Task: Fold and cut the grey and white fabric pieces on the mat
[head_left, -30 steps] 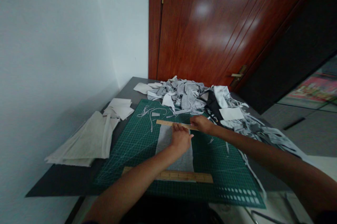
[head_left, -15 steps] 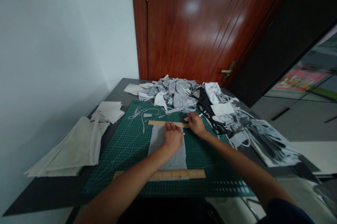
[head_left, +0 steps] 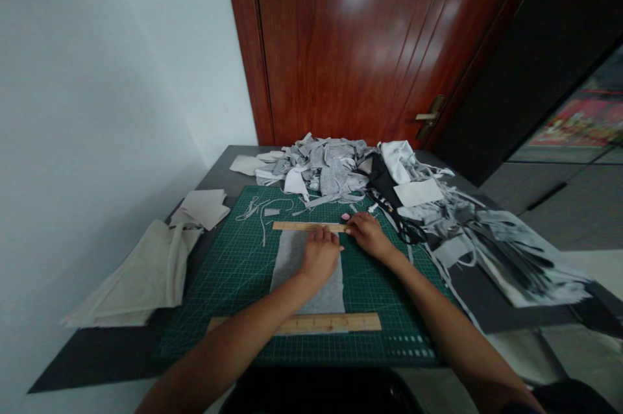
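A grey fabric strip [head_left: 296, 265] lies lengthwise on a green cutting mat [head_left: 233, 271]. A short wooden ruler [head_left: 299, 226] lies across its far end and a longer wooden ruler [head_left: 331, 322] across its near end. My left hand [head_left: 320, 255] rests palm down on the fabric, fingers flat against the short ruler's right part. My right hand [head_left: 368, 233] is just to the right, its curled fingers at the ruler's right end. A small pink object [head_left: 345, 216] lies beside its fingertips.
A heap of grey and white fabric scraps [head_left: 331, 170] covers the back of the dark table, spreading right [head_left: 491, 239]. Folded white cloth [head_left: 146, 271] and white squares [head_left: 202, 207] lie left of the mat. A wall is left, a wooden door [head_left: 370, 44] behind.
The camera view has swung a little. Both hands stay at the short ruler's right end; my right hand has drawn slightly nearer, and the pink object now shows beyond it.
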`<state>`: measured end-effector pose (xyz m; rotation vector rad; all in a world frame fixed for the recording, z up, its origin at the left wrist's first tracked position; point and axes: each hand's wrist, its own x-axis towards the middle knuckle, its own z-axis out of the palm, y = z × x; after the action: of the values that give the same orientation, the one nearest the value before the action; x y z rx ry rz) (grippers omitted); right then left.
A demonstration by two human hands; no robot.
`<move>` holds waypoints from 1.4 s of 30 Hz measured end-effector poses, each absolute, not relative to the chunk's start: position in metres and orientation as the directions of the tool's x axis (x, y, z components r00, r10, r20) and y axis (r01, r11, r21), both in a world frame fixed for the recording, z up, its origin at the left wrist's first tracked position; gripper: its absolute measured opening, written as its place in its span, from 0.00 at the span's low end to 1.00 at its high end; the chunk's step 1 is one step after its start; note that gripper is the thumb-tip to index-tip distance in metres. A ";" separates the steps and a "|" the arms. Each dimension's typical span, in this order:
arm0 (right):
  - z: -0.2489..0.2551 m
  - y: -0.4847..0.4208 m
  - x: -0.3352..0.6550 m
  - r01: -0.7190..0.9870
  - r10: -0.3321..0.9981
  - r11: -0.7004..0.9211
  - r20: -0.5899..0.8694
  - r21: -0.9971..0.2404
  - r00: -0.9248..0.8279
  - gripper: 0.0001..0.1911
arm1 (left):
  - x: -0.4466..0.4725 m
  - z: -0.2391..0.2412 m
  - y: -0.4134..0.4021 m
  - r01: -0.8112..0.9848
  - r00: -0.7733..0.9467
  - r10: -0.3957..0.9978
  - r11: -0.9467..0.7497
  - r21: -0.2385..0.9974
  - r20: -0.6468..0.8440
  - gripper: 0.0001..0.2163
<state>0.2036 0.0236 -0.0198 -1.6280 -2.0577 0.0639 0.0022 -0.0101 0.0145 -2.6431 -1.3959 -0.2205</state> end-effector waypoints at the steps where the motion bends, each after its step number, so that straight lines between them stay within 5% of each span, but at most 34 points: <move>1: -0.020 0.024 0.204 0.897 0.921 0.280 0.358 -0.342 -0.151 0.06 | 0.002 0.016 -0.010 0.820 0.569 0.802 -0.571 -0.047 0.183 0.16; 16: -0.017 0.022 0.202 0.887 0.900 0.332 0.389 -0.321 -0.196 0.12 | -0.012 0.010 -0.007 0.777 0.616 0.746 -0.629 -0.035 0.253 0.15; 21: -0.007 0.019 0.202 0.911 0.903 0.295 0.395 -0.289 -0.167 0.12 | -0.021 0.004 -0.002 0.764 0.624 0.738 -0.645 -0.005 0.258 0.22; 34: 0.005 0.009 0.212 0.978 0.939 0.045 0.344 -0.204 0.029 0.16 | -0.047 0.010 -0.001 0.946 0.324 0.932 -0.318 -0.066 0.161 0.35; 42: 0.000 0.016 0.225 0.983 0.939 -0.071 0.322 -0.169 0.124 0.17 | -0.082 0.011 0.001 0.956 0.292 0.942 -0.282 -0.082 0.167 0.32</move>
<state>0.2248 0.0162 -0.0004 -2.0676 -1.8683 -0.1811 -0.0821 0.0008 0.0114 -2.3872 -1.7716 -0.1270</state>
